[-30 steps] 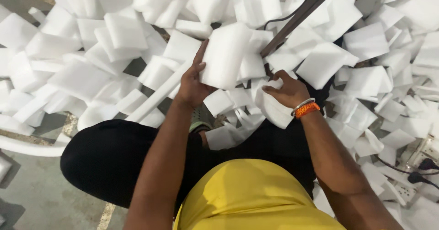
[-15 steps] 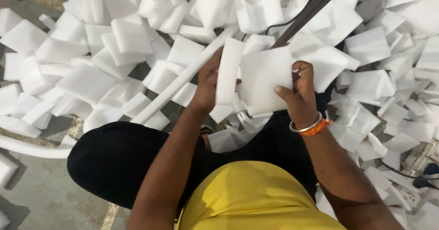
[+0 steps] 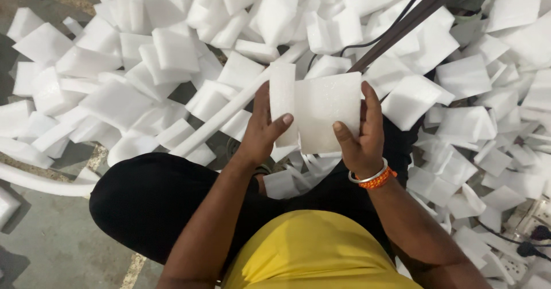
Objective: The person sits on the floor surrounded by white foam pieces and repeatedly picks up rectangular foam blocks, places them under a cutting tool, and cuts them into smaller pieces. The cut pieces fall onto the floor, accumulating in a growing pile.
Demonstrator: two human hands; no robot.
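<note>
— Foam is what is held, is it not? Where is it seen?

— Two white foam pieces are held up in front of the body, above the lap. A narrow white foam slab (image 3: 282, 102) is gripped by the left hand (image 3: 263, 133), the thumb laid across its front and the fingers closed behind it. A wider square foam sheet (image 3: 328, 115) is clasped by the right hand (image 3: 360, 135), the thumb on its lower edge and the fingers wrapped around its right side. The two pieces are set edge to edge, touching.

— And what is spread around?

— A heap of white foam blocks (image 3: 172, 48) is scattered over the floor (image 3: 51, 249), mostly rectangular, with no labels or print to be made out. A long white foam strip (image 3: 229, 108) is laid diagonally through the heap. A dark brown bar (image 3: 407, 22) is seen running to the upper right, and a black cable (image 3: 505, 231) at the lower right.

— What is hidden or cut off?

— The backs of both held pieces are concealed. The bar's upper end is cut by the frame edge. An orange and silver bracelet (image 3: 373, 179) is worn on the right wrist.
</note>
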